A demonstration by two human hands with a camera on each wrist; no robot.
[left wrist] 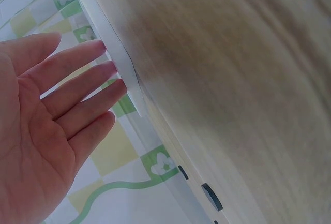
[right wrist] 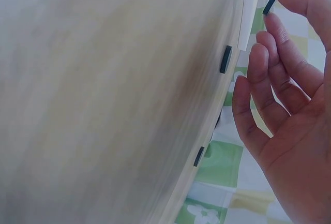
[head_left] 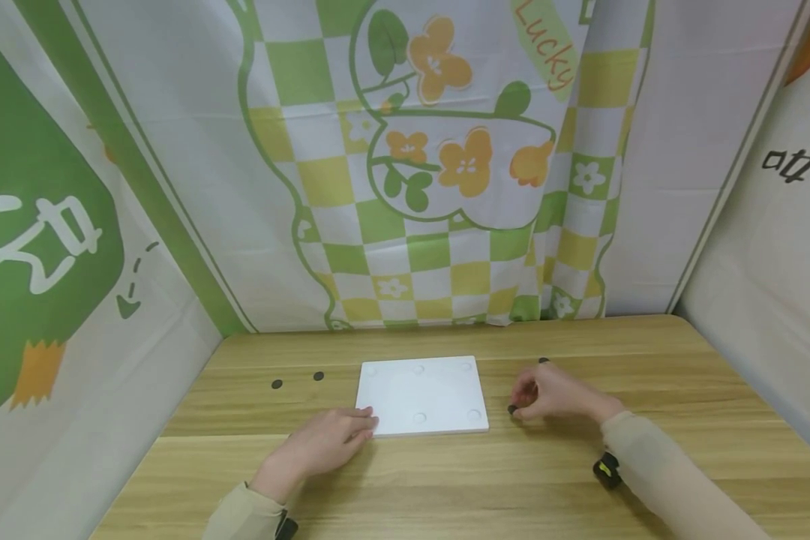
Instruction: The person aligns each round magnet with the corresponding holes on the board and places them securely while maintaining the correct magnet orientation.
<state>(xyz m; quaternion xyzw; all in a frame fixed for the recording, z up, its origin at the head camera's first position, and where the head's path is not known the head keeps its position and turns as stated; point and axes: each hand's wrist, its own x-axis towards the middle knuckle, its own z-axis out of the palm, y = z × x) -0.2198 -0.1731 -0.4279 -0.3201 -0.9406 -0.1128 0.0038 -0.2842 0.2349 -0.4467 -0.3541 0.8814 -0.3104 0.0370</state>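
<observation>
- Right sleeve (head_left: 675, 472), at 4 o'clock from the white board (head_left: 418, 394) on the table (head_left: 486, 495): a low swing could brush the loose discs (right wrist: 226, 59) near that hand.
- Right hand (head_left: 556, 394), at 3 o'clock, pinches a dark disc (right wrist: 269, 4) between thumb and forefinger; so slight a hold (just the tips) could let it slip.
- Left hand (head_left: 334, 439), at 8 o'clock, fingers extended, touches the board's edge; uneven pressure might skid it toward 2 o'clock.

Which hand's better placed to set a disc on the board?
Probably the right hand: it pinches a black disc beside the white board; the left hand holds none, touching the board's edge.
</observation>
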